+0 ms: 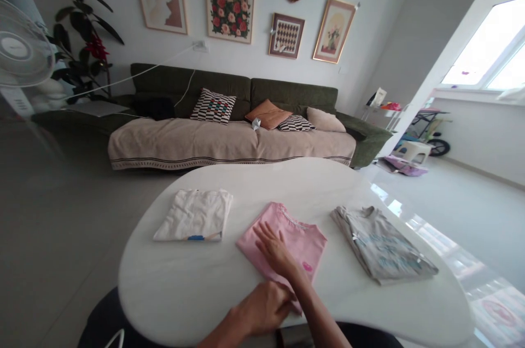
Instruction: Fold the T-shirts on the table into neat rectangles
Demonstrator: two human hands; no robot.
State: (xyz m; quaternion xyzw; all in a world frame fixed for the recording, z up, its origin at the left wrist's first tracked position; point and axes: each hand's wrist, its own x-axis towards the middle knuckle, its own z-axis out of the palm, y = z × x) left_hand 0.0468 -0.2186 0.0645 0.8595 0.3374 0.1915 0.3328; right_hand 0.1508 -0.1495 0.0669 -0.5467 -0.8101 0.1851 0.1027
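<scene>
A folded pink shirt (296,238) lies in the middle of the white table (197,282), close to me. My right hand (275,250) rests flat on it with the fingers stretched out, pressing the cloth. My left hand (266,305) is curled at the shirt's near edge, and its fingers seem to pinch the fabric there. A folded white shirt (196,214) lies to the left of the pink one. A folded grey shirt (381,244) with pale lettering lies to the right.
Beyond the table stands a dark green sofa (295,93) with a beige cover and cushions. A fan (22,50) and a plant (82,25) are at the far left. At the far right, a stool and clutter sit near a window.
</scene>
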